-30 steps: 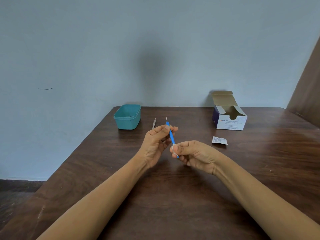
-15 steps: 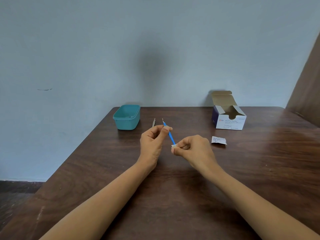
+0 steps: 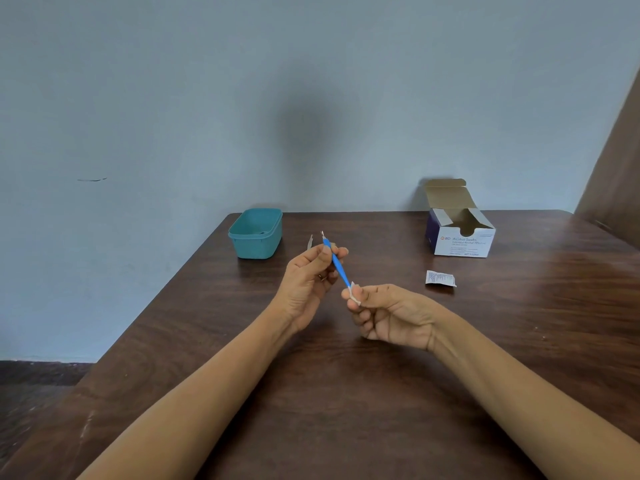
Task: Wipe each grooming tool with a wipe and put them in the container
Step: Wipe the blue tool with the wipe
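A dark brown wood-grain table (image 3: pixel 346 393) meets a pale blue-grey painted wall (image 3: pixel 207 98) at its far edge. Past its left edge lies dark floor (image 3: pixel 31 386); a brown wooden panel (image 3: pixel 616 174) rises beyond its right corner.

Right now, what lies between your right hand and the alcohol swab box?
Head view: a small white sachet lies on the table between the right hand and the alcohol swab box.

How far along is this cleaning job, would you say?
Done: one wipe packet lies on the table, out of the swab box. In hand: the left hand holds the blue tool while the right hand pinches the wipe round its lower end. Left: that tool goes into the teal container, and a silver tool beyond the left hand waits. What the container holds I cannot tell.
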